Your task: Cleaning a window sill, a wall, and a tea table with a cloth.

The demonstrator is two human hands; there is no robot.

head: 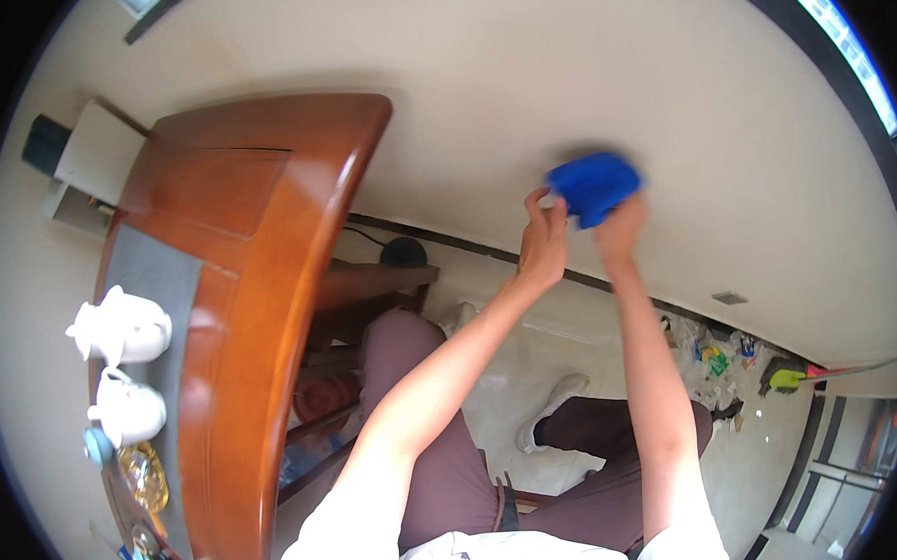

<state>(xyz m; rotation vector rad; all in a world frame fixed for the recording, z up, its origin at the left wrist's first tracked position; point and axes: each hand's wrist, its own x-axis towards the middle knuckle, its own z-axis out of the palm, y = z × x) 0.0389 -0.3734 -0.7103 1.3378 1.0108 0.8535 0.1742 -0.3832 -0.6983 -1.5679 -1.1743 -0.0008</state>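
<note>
A blue cloth (pixel 593 186), blurred by motion, is bunched up in front of the pale wall. My right hand (pixel 622 226) grips its lower right side and is blurred too. At the cloth's left edge, my left hand (pixel 544 240) has its thumb and curled fingers on the fabric. Both arms reach forward over my knees, past the right end of a glossy wooden table (pixel 296 234).
White lidded pots (pixel 139 327) and a patterned white pitcher (pixel 130 406) stand on the table's grey inset. Beside them is an amber glass vessel (pixel 145 473). A wooden stool (pixel 377 283) is beneath the table. Plastic litter (pixel 711 362) and a green broom head (pixel 787 378) lie along the wall.
</note>
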